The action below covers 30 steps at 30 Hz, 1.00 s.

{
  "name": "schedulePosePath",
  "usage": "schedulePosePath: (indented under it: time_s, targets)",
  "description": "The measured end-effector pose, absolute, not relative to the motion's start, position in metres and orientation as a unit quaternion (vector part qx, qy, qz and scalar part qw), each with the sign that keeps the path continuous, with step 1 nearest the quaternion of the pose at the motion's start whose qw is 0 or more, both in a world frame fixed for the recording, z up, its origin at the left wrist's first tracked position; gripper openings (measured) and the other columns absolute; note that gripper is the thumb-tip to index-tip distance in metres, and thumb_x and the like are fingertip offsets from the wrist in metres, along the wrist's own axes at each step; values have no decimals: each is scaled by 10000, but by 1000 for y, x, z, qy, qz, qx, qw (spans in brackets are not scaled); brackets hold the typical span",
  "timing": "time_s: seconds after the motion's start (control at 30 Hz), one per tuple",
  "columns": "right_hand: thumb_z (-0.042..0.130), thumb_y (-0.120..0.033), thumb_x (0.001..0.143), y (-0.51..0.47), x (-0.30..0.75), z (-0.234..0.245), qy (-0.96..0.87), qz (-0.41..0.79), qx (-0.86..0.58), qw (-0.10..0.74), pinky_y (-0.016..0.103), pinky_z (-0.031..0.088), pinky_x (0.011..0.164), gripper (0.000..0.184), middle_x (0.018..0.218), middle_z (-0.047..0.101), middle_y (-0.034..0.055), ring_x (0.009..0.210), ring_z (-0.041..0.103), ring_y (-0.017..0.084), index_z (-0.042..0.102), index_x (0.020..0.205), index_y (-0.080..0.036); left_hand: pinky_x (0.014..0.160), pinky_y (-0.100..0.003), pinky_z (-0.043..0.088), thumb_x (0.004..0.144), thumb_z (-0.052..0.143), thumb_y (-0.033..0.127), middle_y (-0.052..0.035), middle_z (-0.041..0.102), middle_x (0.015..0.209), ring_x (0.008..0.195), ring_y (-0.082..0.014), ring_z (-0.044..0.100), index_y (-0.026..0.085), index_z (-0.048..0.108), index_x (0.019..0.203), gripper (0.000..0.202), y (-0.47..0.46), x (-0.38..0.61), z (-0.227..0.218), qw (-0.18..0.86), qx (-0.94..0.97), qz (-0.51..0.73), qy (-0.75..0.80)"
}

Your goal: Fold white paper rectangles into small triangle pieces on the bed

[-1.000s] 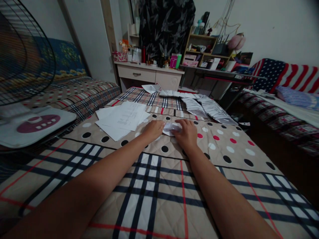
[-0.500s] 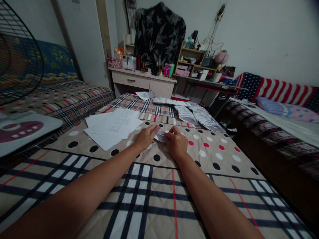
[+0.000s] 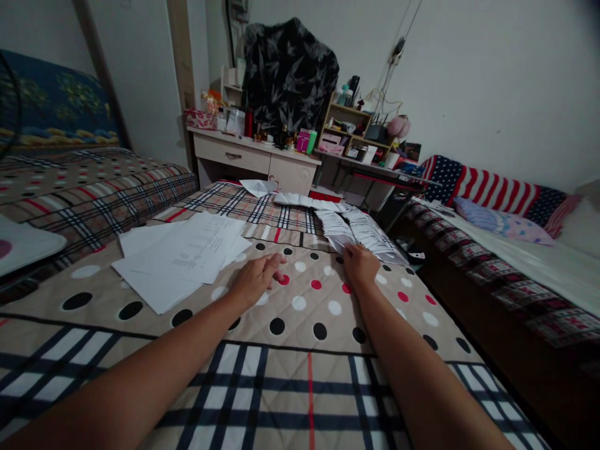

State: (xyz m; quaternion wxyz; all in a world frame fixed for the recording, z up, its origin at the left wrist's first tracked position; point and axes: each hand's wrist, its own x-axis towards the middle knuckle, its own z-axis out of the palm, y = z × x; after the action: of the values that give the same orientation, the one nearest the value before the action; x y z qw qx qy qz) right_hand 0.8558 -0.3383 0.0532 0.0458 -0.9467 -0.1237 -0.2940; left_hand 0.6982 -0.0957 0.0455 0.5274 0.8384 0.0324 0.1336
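My left hand (image 3: 259, 279) hovers or rests over the dotted part of the bedspread, its fingers loosely apart with nothing in them. To its left lies a spread pile of printed paper sheets (image 3: 187, 253). My right hand (image 3: 361, 267) has reached the near end of a row of folded papers (image 3: 334, 224), its fingertips closed on a folded paper (image 3: 341, 241) there. The hand partly hides this paper. Beside that row runs another overlapping row of folded papers (image 3: 368, 228), with more stretching across behind.
The patterned bedspread (image 3: 290, 387) covers the bed in front of me. A folded white sheet (image 3: 257, 187) lies at its far edge. Beyond stand a drawer desk (image 3: 244, 154) and a cluttered shelf (image 3: 351, 119). Another bed (image 3: 506, 250) is on the right.
My right hand has carried the small folded paper forward and right to the row's near end. The left hand has let go of it and opened. The camera view has turned slightly right.
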Motion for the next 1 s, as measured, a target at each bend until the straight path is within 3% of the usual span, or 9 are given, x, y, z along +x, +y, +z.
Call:
schedulePosePath:
  time_s: [0.2, 0.37, 0.57, 0.73, 0.87, 1.0]
  targets:
    - [475, -262, 931, -331, 878, 55, -144, -254, -956, 10, 286, 362, 632, 286, 989, 708, 69, 838, 641, 202, 731, 1053, -232, 623, -284, 439, 942, 236, 633, -25, 738, 796, 545, -142, 577, 212, 663, 1105, 621, -96, 696, 47, 512, 848, 129, 35]
    - [382, -209, 956, -329, 885, 49, -135, -231, -963, -19, 311, 414, 733, 349, 1071, 660, 133, 1002, 589, 261, 716, 1050, -168, 618, -273, 431, 953, 292, 579, -6, 744, 813, 565, -142, 592, 231, 676, 1078, 533, -96, 696, 50, 477, 871, 118, 26]
    - [415, -350, 951, -328, 875, 45, -129, -228, -964, -37, 427, 430, 847, 391, 1229, 577, 187, 1131, 498, 340, 651, 1166, -125, 602, -256, 415, 926, 433, 481, 6, 753, 815, 688, -170, 649, 264, 704, 1037, 365, -97, 697, 49, 414, 900, 132, 24]
    - [367, -355, 970, -324, 867, 47, -153, -235, -959, -34, 396, 427, 858, 405, 1146, 617, 171, 1082, 540, 306, 680, 1099, -133, 639, -251, 454, 882, 521, 383, -13, 760, 847, 732, -168, 670, 246, 715, 1011, 270, -96, 699, 44, 419, 897, 137, 21]
    - [363, -332, 979, -325, 872, 45, -237, -235, -943, -9, 360, 423, 905, 414, 1282, 584, 138, 1113, 556, 259, 587, 1276, -151, 621, -248, 454, 854, 562, 356, -11, 758, 864, 743, -166, 670, 256, 728, 993, 238, -97, 701, 42, 406, 901, 149, 37]
    - [368, -349, 978, -326, 876, 39, -245, -231, -942, -6, 387, 439, 901, 436, 1337, 555, 159, 1133, 563, 289, 570, 1284, -113, 610, -245, 457, 855, 567, 319, -12, 757, 850, 737, -156, 665, 237, 738, 973, 224, -100, 703, 40, 408, 897, 169, 27]
